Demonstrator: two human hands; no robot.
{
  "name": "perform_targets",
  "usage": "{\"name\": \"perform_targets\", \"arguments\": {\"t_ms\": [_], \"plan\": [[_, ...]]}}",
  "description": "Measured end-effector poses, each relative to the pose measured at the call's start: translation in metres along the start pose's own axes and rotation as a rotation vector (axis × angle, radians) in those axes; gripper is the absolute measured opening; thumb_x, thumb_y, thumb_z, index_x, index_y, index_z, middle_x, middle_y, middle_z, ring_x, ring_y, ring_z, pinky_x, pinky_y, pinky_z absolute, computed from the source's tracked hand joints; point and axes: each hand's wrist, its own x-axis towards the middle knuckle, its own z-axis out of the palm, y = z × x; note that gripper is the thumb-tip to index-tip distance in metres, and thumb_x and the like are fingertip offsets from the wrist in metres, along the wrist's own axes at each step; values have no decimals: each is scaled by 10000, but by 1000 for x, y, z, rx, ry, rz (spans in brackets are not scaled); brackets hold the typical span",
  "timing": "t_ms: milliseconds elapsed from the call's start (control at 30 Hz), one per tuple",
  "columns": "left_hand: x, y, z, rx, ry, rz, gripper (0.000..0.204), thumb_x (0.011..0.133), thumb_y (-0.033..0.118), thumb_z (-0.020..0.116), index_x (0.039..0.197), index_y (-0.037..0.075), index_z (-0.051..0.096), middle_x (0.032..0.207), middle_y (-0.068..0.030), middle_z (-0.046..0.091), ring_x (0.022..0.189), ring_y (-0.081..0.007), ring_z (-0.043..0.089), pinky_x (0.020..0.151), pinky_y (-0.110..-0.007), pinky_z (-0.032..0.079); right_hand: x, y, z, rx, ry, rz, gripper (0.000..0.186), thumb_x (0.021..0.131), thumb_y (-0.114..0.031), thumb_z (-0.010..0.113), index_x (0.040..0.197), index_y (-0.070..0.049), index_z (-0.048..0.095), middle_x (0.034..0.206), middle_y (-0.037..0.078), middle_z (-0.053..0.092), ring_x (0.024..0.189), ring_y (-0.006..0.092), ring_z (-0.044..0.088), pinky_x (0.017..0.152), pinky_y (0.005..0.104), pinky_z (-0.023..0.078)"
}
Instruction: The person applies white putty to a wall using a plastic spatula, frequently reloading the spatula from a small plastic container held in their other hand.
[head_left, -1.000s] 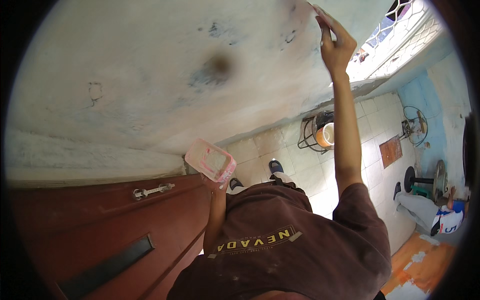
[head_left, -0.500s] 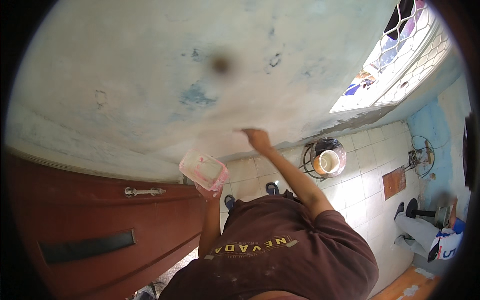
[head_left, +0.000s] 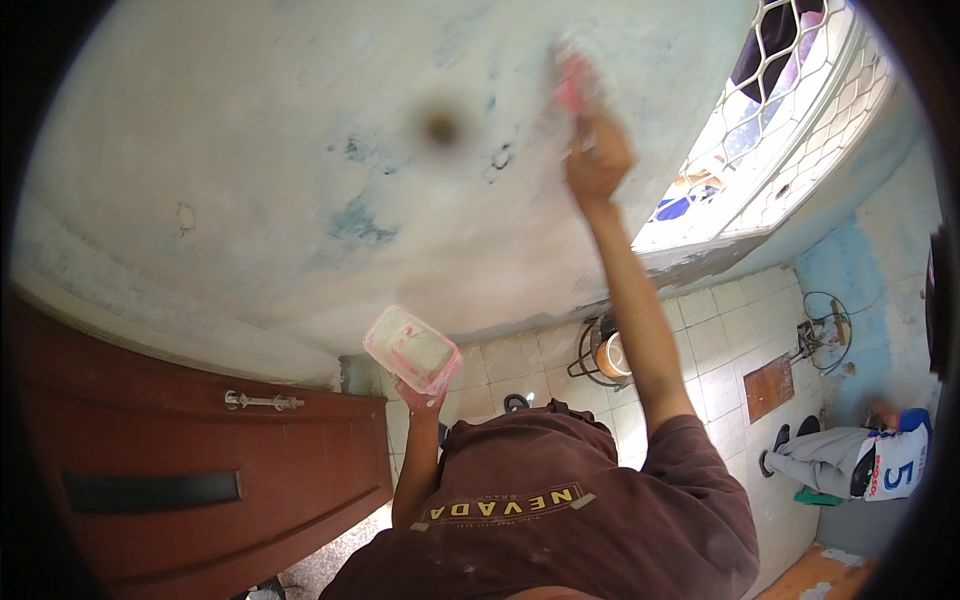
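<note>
My left hand (head_left: 422, 396) grips a translucent rectangular plastic tub (head_left: 386, 350) from below. Pink and white smears coat the tub's inside. At the upper right, my right hand (head_left: 600, 158) is raised to the patchy pale wall (head_left: 270, 150). Its fingers close round a flat pink-red tool (head_left: 573, 82), whose whitish far end lies at the wall surface. Motion blur hides the tool's exact kind. Bluish worn patches (head_left: 360, 220) and dark marks show on the wall left of this hand.
A barred window (head_left: 760, 130) borders the wall on the right. A pail (head_left: 613, 352) sits on a round stool (head_left: 592, 368), partly behind my right forearm. A reddish-brown door (head_left: 300, 460) stands at left. Another person (head_left: 870, 465) is low at the far right, on the tiled floor (head_left: 725, 400).
My right hand has swept up and to the right along the wall, turning the tool's red face into sight. My left hand and the tub stay nearly in place; the view has shifted slightly.
</note>
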Motion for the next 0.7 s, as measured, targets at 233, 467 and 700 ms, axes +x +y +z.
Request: {"name": "perform_targets", "arguments": {"t_ms": [233, 467, 700], "plan": [[-1, -3, -28, 124, 67, 63, 570, 1011, 533, 426, 1477, 211, 490, 1485, -72, 529, 1373, -363, 491, 1092, -620, 436, -257, -69, -21, 288, -967, 72, 513, 840, 9, 588, 1308, -182, 680, 1253, 83, 712, 1075, 276, 707, 938, 409, 552], [-16, -5, -11, 101, 0, 76, 545, 1002, 518, 496, 1420, 171, 537, 1385, -93, 597, 1287, -362, 559, 1073, -572, 469, -122, 28, -5, 308, -772, 159, 399, 800, 80, 569, 1110, -106, 738, 1013, 165, 735, 880, 347, 715, 739, 417, 567], [-1, -23, 13, 192, -14, -1, 536, 1016, 517, 446, 1441, 199, 515, 1402, -66, 583, 1292, -356, 561, 1067, -586, 475, 228, 88, -61, 114, -123, -9, 362, 862, -40, 643, 1204, -129, 721, 914, 82, 777, 509, 121, 577, 531, 271, 463]]}}
